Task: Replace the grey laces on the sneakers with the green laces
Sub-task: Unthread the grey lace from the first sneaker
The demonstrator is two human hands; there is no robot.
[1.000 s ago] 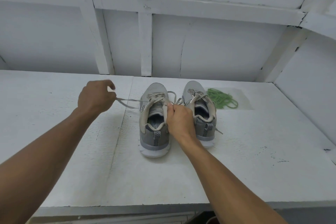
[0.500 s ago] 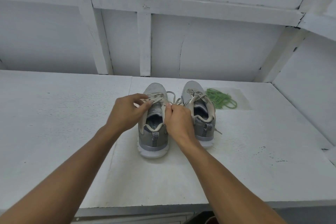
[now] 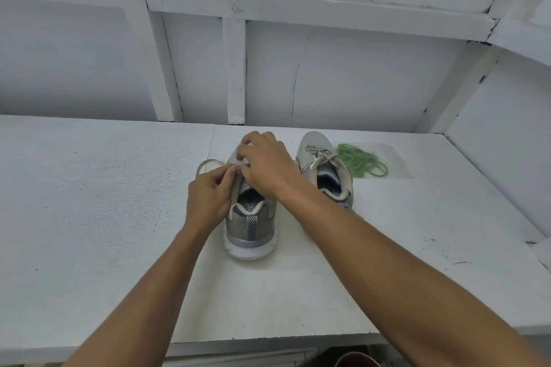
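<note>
- Since half a second ago my right grip has crossed forward over the left sneaker, from its collar to the lacing nearer the toe. The left grip has kept to the shoe's left side.
- Left grip: thumb and forefinger are narrowed to a pinch on the grey lace at the eyelets.
- Right grip: the fingers curl down onto the lacing, close against the left fingertips. I cannot tell whether they hold a strand, because the hand covers it.
- A slack loop of that lace lies on the desk, just left of the shoe's front.
- The right sneaker stands just beside it, its own grey lace in place.
- The green laces lie in a heap on the desk, just right of that shoe's toe.
- I judge the step to be unthreading the left sneaker, so the task is at an early stage.
- To do it well, I should work one crossing at a time from the top eyelets down.
- Slack should be fed toward each hole rather than tugged, so the tip does not snag.
- One grip should steady the shoe so it stays put.
- The freed lace should go out to the left, well apart from the green heap.
</note>
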